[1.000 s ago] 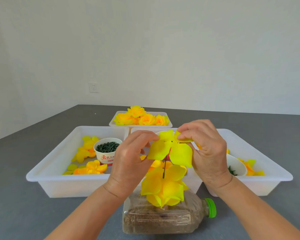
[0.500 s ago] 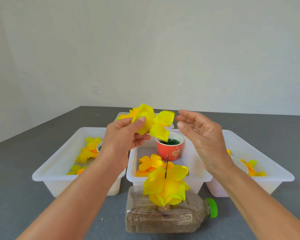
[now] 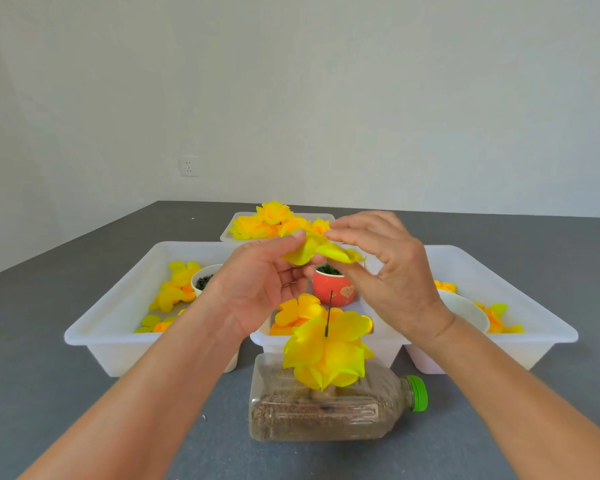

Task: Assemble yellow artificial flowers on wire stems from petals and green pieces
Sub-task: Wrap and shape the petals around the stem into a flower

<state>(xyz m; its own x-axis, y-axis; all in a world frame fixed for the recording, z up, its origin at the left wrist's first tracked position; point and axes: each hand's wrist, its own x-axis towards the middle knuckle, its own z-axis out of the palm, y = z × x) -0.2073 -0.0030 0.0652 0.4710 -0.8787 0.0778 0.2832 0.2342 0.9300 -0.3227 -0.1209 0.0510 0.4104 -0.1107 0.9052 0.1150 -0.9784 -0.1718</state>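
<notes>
I see four white trays on the grey tabletop (image 3: 66,393). The left tray (image 3: 118,323) holds loose yellow and orange petals (image 3: 175,289) and a white cup (image 3: 205,280) of dark green pieces. The middle tray (image 3: 326,342) holds an orange-red cup (image 3: 333,292) filled with green pieces (image 3: 328,270), plus flat orange petal pieces (image 3: 297,311) in front of it. The right tray (image 3: 506,299) holds a white bowl (image 3: 465,311) and a few more petals (image 3: 496,315). The far tray (image 3: 229,232) carries finished yellow flowers (image 3: 269,221). Nearest to me a clear plastic bottle (image 3: 326,410) with a green cap (image 3: 417,393) lies on its side, filled with brownish grain, and a wire stem (image 3: 329,311) stands up from it with a partly built flower (image 3: 326,355) already threaded on

A yellow petal layer (image 3: 321,251) is raised above the middle tray, directly over the stem tip and well clear of it. My left hand (image 3: 260,282) pinches its left edge between thumb and curled fingers, palm turned toward me. My right hand (image 3: 392,271) pinches the right side of the same layer between thumb and forefinger, its other fingers loosely spread. The two hands sit just beside each other, nearly touching at the petal
</notes>
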